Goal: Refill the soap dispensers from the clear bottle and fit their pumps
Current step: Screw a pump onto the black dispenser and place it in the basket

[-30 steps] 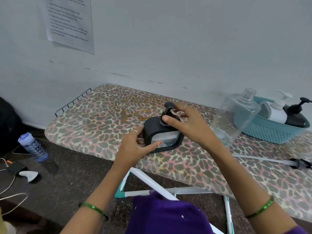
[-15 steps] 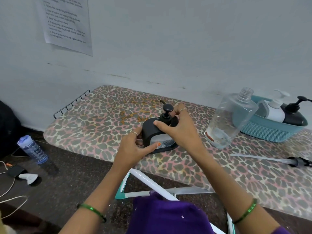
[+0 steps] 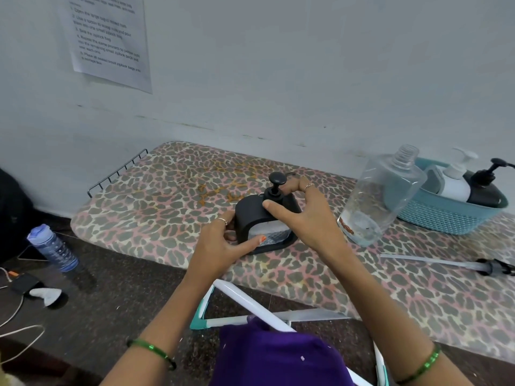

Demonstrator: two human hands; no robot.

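A black soap dispenser (image 3: pixel 250 215) with a sponge tray stands on the leopard-print board (image 3: pixel 167 201). Its black pump (image 3: pixel 276 183) sits upright in the top. My left hand (image 3: pixel 220 246) grips the dispenser's left side, thumb across the front tray. My right hand (image 3: pixel 303 218) curls round the pump's collar, thumb on the near side and fingers behind it. The clear bottle (image 3: pixel 381 196) stands uncapped to the right, almost empty. Its loose pump with a long tube (image 3: pixel 451 263) lies on the board at the right.
A teal basket (image 3: pixel 451 218) at the far right holds a white dispenser (image 3: pixel 455 182) and a black dispenser (image 3: pixel 486 188). A wire rack (image 3: pixel 117 172) edges the board's left end. On the floor lie a blue water bottle (image 3: pixel 51 247), a phone and cables.
The dispenser has been lowered from a tilt to stand flat on the board. My right hand has turned round the pump collar, and the pump head now stands clear above it.
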